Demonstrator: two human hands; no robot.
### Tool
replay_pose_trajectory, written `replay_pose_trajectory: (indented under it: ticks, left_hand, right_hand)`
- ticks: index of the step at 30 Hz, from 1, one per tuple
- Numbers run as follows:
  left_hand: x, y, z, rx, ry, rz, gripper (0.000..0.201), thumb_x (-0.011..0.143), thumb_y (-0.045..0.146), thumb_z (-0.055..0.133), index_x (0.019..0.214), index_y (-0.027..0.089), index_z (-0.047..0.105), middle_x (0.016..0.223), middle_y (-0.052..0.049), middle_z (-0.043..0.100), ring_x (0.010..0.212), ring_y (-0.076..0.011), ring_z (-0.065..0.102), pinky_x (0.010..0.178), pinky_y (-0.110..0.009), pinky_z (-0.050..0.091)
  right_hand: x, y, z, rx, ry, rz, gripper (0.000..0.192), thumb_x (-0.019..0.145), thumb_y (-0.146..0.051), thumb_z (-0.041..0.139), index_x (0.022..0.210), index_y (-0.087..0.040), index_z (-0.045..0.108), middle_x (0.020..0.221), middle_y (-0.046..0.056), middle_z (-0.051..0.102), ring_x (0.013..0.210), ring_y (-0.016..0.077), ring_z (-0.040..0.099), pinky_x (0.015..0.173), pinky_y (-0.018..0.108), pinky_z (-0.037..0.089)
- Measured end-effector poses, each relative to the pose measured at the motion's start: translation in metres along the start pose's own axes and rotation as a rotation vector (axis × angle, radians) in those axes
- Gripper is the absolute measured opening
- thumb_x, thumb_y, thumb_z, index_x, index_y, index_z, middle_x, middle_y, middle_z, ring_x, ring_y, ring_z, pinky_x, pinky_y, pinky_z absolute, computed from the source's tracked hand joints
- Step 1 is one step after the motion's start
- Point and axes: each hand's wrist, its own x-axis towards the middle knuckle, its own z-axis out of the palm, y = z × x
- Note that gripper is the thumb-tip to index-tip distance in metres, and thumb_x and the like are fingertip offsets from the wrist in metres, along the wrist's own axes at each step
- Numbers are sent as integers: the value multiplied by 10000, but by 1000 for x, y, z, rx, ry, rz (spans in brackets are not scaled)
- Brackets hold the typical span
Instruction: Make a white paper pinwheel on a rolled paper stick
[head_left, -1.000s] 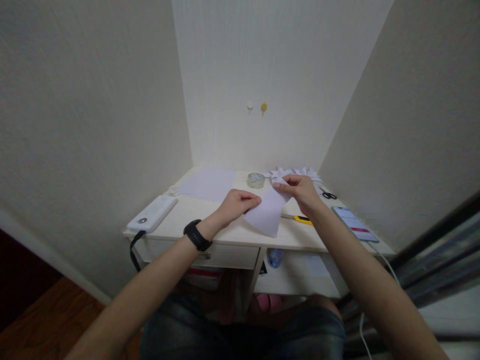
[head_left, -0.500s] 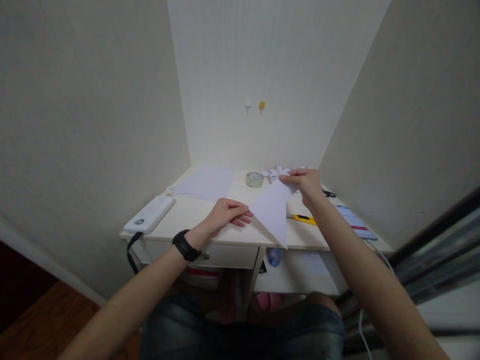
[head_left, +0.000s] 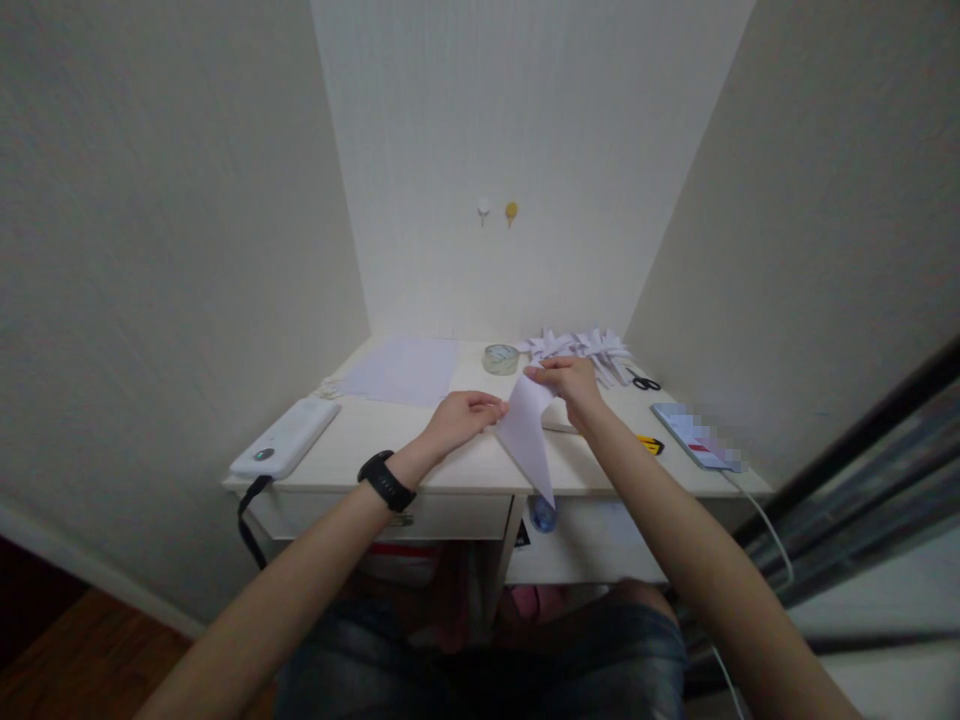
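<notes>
A white sheet of paper folded to a long triangle hangs point-down over the front edge of the desk. My right hand pinches its top corner. My left hand, with a black watch on the wrist, holds its left corner at the desk surface. Both hands are close together above the middle of the desk.
A flat sheet of paper lies at the back left, a tape roll beside it. Several folded paper pieces are piled at the back right, with scissors, a yellow cutter and a phone. A white power bank lies left.
My right hand came back toward the left hand with the paper's top corner. The triangle now hangs narrower and steeper. The view shifted slightly right.
</notes>
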Motion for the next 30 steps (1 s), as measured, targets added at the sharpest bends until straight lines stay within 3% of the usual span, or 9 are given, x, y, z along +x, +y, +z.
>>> replay_pose_trajectory:
  ticks: [3, 8, 11, 15, 18, 22, 25, 27, 30]
  left_hand:
    - [9, -5, 6, 348, 185, 136, 504, 772, 516, 698, 1119, 151, 703, 1080, -134, 713, 988, -268, 664, 900, -401, 514]
    - [10, -3, 19, 363, 231, 245, 816, 772, 634, 654, 1373, 107, 493, 1337, -216, 572, 1201, -334, 566, 1009, -490, 453]
    - [6, 3, 25, 398, 188, 334, 962, 738, 644, 687, 1455, 86, 370, 1431, -247, 477, 1313, -365, 466, 1085, -528, 378]
    - [-5, 1, 16, 403, 137, 516, 763, 856, 491, 602, 1469, 114, 349, 1445, -216, 459, 1310, -319, 469, 1088, -503, 388]
    - [-14, -6, 3, 378, -41, 543, 823, 812, 492, 665, 1494, 175, 331, 1510, -195, 402, 1336, -317, 459, 1042, -480, 449]
    - [-23, -12, -1, 589, -227, 496, 1079, 634, 552, 827, 1517, 193, 322, 1592, -205, 262, 1442, -353, 320, 1146, -508, 329]
    - [-25, -15, 3, 695, -203, 506, 825, 772, 458, 761, 1478, 208, 413, 1583, -196, 289, 1412, -328, 387, 1133, -479, 352]
    - [-25, -18, 5, 724, -173, 520, 596, 874, 388, 668, 1420, 218, 501, 1528, -188, 399, 1351, -309, 475, 1105, -474, 386]
    - [-23, -22, 3, 690, -171, 512, 437, 936, 330, 582, 1363, 238, 566, 1405, -155, 561, 1257, -276, 573, 1061, -451, 437]
  right_hand:
    - [4, 4, 1, 23, 14, 15, 261, 462, -326, 818, 565, -145, 660, 514, -25, 572, 477, 93, 460, 462, 235, 306]
    - [6, 6, 3, 102, 101, 99, 253, 494, -319, 777, 631, -158, 638, 561, -19, 604, 525, 133, 546, 480, 244, 419]
    - [3, 8, 7, 131, 172, 176, 207, 547, -298, 730, 674, -177, 620, 563, -19, 610, 526, 150, 564, 462, 251, 444]
    - [-1, 14, 2, 120, 177, 225, 192, 586, -289, 719, 701, -181, 610, 575, -3, 627, 526, 147, 570, 431, 220, 428]
    - [-2, 25, -7, 88, 187, 248, 210, 585, -297, 736, 710, -173, 623, 567, 1, 627, 514, 147, 567, 406, 212, 409]
    - [-5, 48, -14, 62, 217, 277, 203, 587, -288, 752, 685, -167, 621, 564, -8, 619, 507, 148, 566, 409, 236, 442]
    - [-11, 60, -12, 52, 225, 290, 177, 598, -269, 757, 645, -164, 623, 549, -7, 612, 490, 146, 550, 395, 241, 443]
    - [-14, 65, -9, 55, 213, 295, 155, 623, -262, 745, 621, -159, 628, 536, -3, 606, 472, 142, 538, 378, 239, 433]
    - [-16, 70, -6, 73, 184, 300, 143, 661, -252, 725, 609, -155, 635, 526, 4, 605, 455, 140, 532, 360, 239, 429]
